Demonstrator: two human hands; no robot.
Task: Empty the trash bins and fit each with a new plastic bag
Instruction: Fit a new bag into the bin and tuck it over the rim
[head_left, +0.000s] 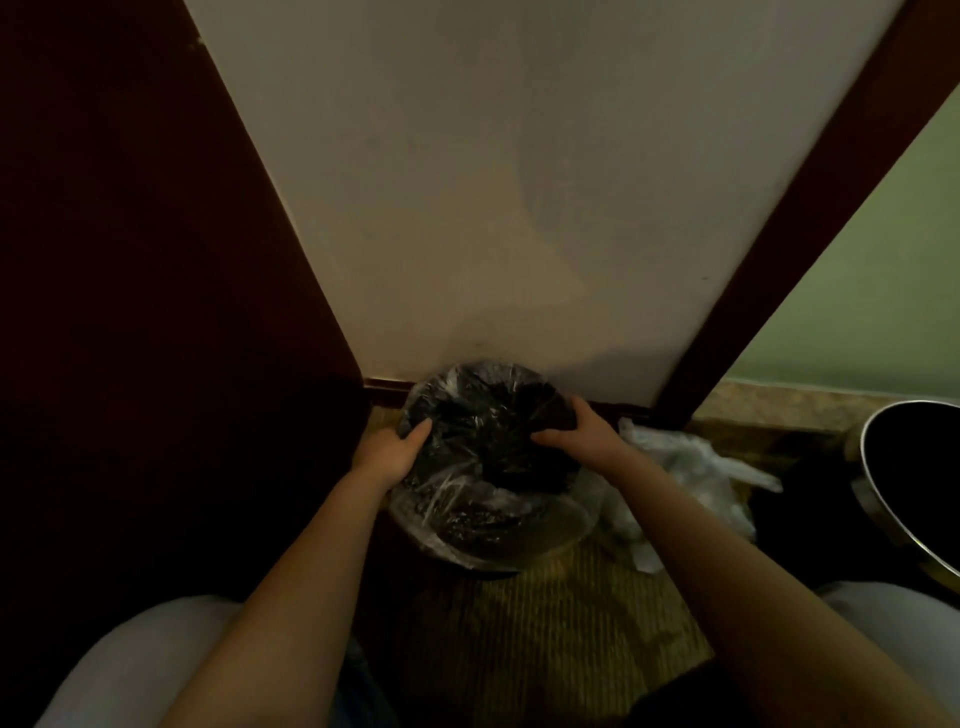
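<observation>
— Plastic bag (457, 499) seated on the bin (519, 564), lower centre?
— Barely. My left hand (395, 452) presses it flat; my right hand (576, 431) grips it over the rim. Pull harder, it tears.

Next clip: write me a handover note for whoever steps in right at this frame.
Left hand: on the clear bag at the left rim of the bin; grip unclear.
Right hand: fingers curled over the right rim.
The bin stands on the floor against the wall. A crumpled bag lies to its right, and a second bin is at the right edge.
Done: clear bag draped over the bin's mouth.
Left: seat it around the rim; second bin's bag cannot be told.
</observation>
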